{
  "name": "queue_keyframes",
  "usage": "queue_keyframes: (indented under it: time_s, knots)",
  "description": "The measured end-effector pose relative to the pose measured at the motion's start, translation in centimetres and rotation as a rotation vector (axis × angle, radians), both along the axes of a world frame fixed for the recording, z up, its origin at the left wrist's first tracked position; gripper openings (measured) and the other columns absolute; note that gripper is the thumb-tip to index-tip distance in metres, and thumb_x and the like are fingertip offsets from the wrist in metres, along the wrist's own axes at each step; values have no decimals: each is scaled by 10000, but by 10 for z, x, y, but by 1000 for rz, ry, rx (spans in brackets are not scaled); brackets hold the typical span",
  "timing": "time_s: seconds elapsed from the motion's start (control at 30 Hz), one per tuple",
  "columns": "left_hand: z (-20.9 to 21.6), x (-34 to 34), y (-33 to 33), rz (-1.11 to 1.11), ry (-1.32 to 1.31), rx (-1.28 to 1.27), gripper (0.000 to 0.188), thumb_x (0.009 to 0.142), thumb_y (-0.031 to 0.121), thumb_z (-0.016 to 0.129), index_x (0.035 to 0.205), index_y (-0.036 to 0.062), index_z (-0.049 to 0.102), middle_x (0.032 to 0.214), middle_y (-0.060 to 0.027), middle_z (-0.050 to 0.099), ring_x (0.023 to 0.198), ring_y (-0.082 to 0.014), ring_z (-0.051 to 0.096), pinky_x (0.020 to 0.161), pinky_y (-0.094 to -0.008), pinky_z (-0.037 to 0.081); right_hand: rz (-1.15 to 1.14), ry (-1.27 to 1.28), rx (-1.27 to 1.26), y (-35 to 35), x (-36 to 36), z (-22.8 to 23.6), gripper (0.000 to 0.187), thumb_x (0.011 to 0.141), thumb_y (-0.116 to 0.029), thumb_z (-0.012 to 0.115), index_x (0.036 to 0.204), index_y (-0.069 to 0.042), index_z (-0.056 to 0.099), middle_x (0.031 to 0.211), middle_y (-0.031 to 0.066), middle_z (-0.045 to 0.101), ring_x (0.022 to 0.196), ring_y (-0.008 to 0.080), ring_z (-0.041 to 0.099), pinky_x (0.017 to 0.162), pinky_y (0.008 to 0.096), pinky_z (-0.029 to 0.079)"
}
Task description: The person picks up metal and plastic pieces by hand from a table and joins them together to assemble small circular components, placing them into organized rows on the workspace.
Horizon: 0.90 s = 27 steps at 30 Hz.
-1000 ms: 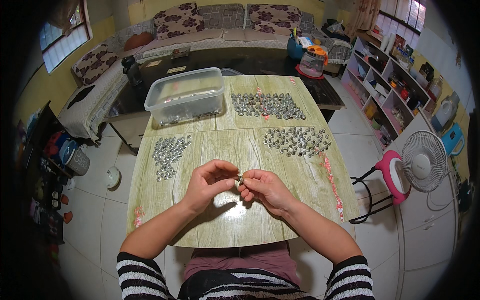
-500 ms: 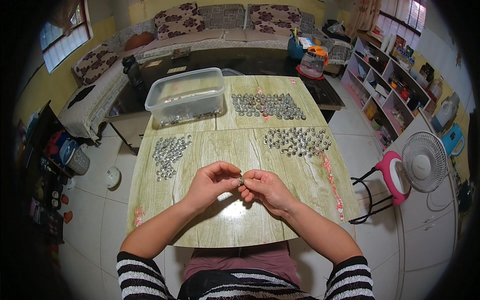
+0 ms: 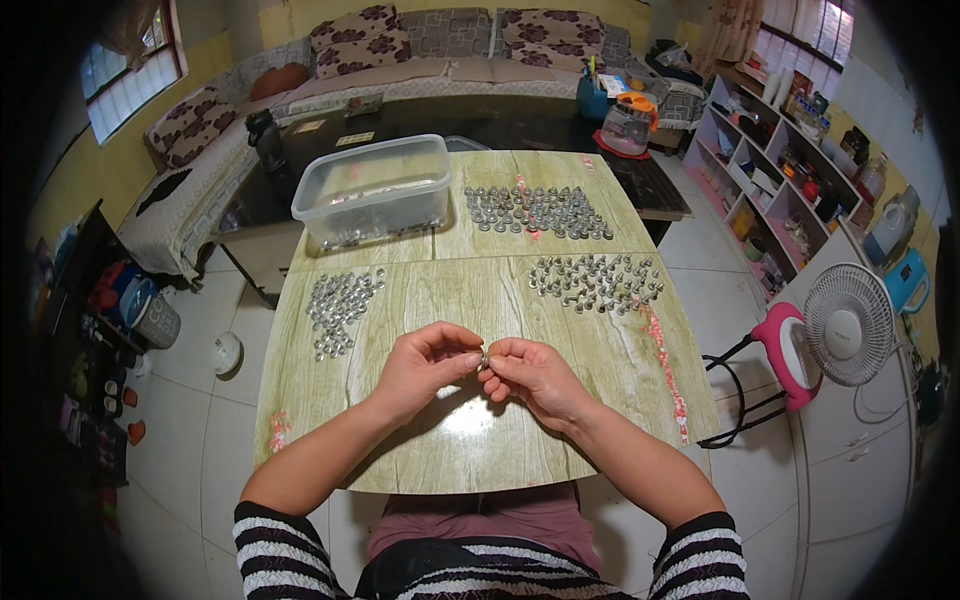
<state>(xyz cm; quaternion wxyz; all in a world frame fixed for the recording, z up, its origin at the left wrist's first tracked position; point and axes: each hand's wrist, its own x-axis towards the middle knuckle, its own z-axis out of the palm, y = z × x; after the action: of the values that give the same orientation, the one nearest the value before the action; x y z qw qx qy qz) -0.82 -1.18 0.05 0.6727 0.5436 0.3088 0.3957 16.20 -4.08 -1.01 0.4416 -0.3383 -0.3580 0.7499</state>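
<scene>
Above the near middle of the table, my left hand (image 3: 430,362) and my right hand (image 3: 532,374) meet fingertip to fingertip. Both pinch a small metal piece (image 3: 484,360) between thumbs and fingers, which hide most of it. To the left of them lies a cluster of small shiny silver metal pieces (image 3: 342,312). Beyond my right hand, small pointed metal pieces (image 3: 596,283) are spread out. Farther back stand rows of similar grey metal pieces (image 3: 537,212) with wider bases.
A clear plastic tub (image 3: 375,215) with some metal pieces at its bottom stands at the table's far left. The wood-patterned table (image 3: 440,300) has peeling red-and-white patches. Behind is a dark low table (image 3: 420,122). A white fan (image 3: 848,325) on a pink chair stands right.
Hardly anything differs. My hands stay pinched together on the small metal piece, and the whole view has shifted very slightly.
</scene>
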Motion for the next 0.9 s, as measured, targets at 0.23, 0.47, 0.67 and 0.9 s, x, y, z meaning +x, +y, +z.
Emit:
queue_keyframes:
  time_s: [0.23,0.47,0.67,0.9]
  knots:
    - [-5,1,-1,13,-73,79,187,713,2,603,881,8,521,830,-49,556,759,-104,541,691,-232,456,-7,12,6,1,1,-1,117,832,-127,465,865,-16,484,743,55,553,592,80,529,532,194,453]
    - [-4,0,1,37,36,40,198,720,-1,589,902,6,510,839,-48,545,774,-110,536,710,-239,455,-11,4,2,2,1,-3,121,829,-124,470,869,-11,483,748,54,551,606,82,529,553,187,453]
    - [1,3,-3,33,-47,34,187,735,14,578,911,-11,519,836,-54,551,759,-91,535,697,-217,447,-23,6,10,1,1,-1,126,829,-125,471,872,-8,482,751,59,552,607,87,532,553,190,457]
    - [-4,1,-3,34,23,175,162,723,1,584,870,0,514,818,-45,550,759,-106,537,702,-235,454,-20,12,11,1,1,-2,127,828,-132,473,868,-12,486,743,53,554,600,81,533,543,189,456]
